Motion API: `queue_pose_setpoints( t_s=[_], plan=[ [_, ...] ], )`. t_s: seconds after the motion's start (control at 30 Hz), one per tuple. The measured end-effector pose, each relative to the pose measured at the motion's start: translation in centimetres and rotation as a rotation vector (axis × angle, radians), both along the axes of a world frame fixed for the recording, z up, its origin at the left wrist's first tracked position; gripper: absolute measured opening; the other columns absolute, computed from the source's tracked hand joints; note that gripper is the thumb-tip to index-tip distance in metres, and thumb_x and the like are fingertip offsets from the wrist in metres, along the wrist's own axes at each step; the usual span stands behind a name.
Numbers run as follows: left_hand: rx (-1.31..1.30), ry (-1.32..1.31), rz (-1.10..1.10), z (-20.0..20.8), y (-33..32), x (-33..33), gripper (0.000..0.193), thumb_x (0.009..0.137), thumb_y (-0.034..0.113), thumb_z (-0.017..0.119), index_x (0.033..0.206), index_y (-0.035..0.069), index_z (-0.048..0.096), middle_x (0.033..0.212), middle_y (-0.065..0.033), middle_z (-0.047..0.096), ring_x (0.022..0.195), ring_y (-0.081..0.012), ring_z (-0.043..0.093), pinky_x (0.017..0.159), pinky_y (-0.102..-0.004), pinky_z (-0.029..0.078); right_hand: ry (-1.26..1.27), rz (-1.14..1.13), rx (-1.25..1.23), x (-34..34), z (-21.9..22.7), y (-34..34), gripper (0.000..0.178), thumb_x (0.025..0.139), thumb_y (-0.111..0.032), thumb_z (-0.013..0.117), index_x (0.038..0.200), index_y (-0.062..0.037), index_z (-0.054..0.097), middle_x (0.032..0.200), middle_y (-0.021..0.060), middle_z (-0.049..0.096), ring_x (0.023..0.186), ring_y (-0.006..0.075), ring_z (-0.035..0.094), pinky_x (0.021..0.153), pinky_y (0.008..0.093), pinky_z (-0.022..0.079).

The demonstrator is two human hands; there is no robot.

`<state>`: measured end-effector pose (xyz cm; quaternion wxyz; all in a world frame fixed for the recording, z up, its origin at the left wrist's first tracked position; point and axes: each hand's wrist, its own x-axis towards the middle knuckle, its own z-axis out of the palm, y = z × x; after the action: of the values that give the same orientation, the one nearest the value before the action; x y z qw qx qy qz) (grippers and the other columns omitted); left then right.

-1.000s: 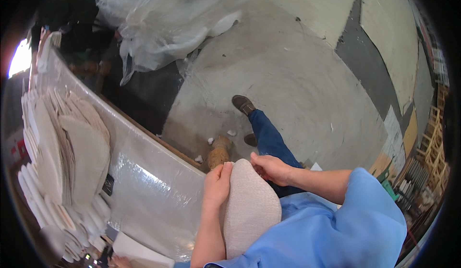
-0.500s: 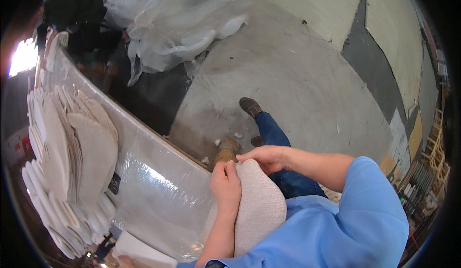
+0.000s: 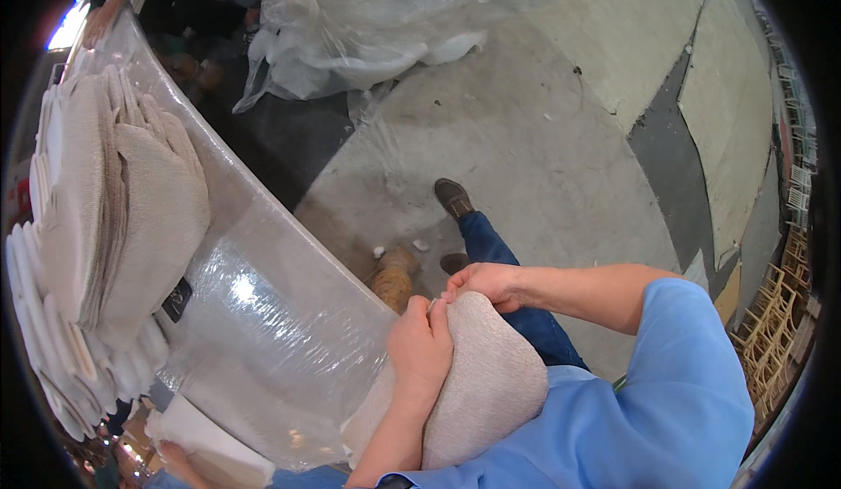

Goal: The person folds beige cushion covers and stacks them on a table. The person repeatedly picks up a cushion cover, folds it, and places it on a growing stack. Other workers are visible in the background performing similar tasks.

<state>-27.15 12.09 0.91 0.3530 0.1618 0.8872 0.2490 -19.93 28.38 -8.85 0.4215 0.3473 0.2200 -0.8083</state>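
I hold a rounded beige fabric piece [image 3: 491, 375] against my chest. My left hand [image 3: 420, 349] presses on its left side with fingers curled at its top edge. My right hand [image 3: 486, 280] pinches the top edge of the same piece, fingertips close to those of the left hand. Both forearms come in from the lower right, the right one in a blue sleeve [image 3: 692, 375].
A table wrapped in clear plastic film [image 3: 263, 314] runs along the left, bearing stacks of beige fabric pieces [image 3: 131, 200] and white pieces [image 3: 44, 331]. A heap of clear plastic bags [image 3: 368, 24] lies on the concrete floor [image 3: 543, 130]. My shoe [image 3: 454, 196] stands below.
The fabric piece has stayed against my chest while both hands shifted slightly along its top edge. The view has tilted a little, bringing the table closer.
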Motion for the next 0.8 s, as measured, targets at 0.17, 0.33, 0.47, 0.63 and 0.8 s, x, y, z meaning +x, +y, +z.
queue_pose_setpoints(
  t_s=[0.17, 0.33, 0.47, 0.63, 0.8],
  plan=[
    [0.017, 0.036, 0.076, -0.8, 0.0, 0.6, 0.025, 0.104, 0.025, 0.062, 0.090, 0.005, 0.057, 0.076, -0.0220, 0.067, 0.074, -0.0446, 0.066, 0.066, -0.0538, 0.048, -0.155, -0.018, -0.094, 0.7, -1.3, -1.4, 0.014, 0.102, -0.016, 0.071, 0.092, -0.0069, 0.069, 0.085, 0.0016, 0.069, 0.073, 0.0125, 0.066, 0.063, 0.0339, 0.055],
    [0.100, 0.177, 0.022, -0.9, -0.5, -0.1, 0.017, 0.103, 0.020, 0.064, 0.098, 0.003, 0.063, 0.085, -0.0183, 0.069, 0.083, -0.0392, 0.067, 0.072, -0.0478, 0.051, -0.270, -0.090, -0.094, 0.7, -2.0, -3.7, 0.008, 0.097, -0.008, 0.070, 0.101, -0.0023, 0.072, 0.094, 0.0077, 0.072, 0.080, 0.0181, 0.071, 0.069, 0.0390, 0.061],
    [0.225, 0.120, 0.030, 0.3, 0.1, -1.7, 0.019, 0.105, 0.018, 0.061, 0.108, 0.002, 0.071, 0.100, -0.0137, 0.073, 0.097, -0.0301, 0.070, 0.087, -0.0391, 0.053, -0.179, -0.148, -0.162, 1.6, -2.8, -5.6, 0.018, 0.095, -0.011, 0.073, 0.109, 0.0001, 0.073, 0.103, 0.0120, 0.074, 0.086, 0.0221, 0.073, 0.070, 0.0431, 0.063],
    [0.420, -0.412, 0.065, -0.2, 0.2, 0.3, 0.029, 0.111, 0.018, 0.053, 0.112, -0.003, 0.073, 0.118, -0.0109, 0.075, 0.112, -0.0182, 0.067, 0.101, -0.0326, 0.049, -0.017, -0.243, 0.022, 2.2, 0.8, -3.8, 0.024, 0.108, -0.029, 0.062, 0.104, -0.0058, 0.067, 0.101, 0.0054, 0.070, 0.086, 0.0137, 0.066, 0.077, 0.0323, 0.057],
    [0.411, -0.352, 0.115, 0.0, 0.8, 1.5, 0.029, 0.108, 0.012, 0.052, 0.115, -0.006, 0.074, 0.120, -0.0157, 0.076, 0.116, -0.0241, 0.069, 0.104, -0.0355, 0.050, -0.062, -0.867, 0.186, 3.8, 0.2, -3.2, 0.047, 0.112, -0.049, 0.049, 0.133, -0.0088, 0.059, 0.119, 0.0056, 0.064, 0.113, 0.0188, 0.062, 0.098, 0.0369, 0.050]
  ],
)
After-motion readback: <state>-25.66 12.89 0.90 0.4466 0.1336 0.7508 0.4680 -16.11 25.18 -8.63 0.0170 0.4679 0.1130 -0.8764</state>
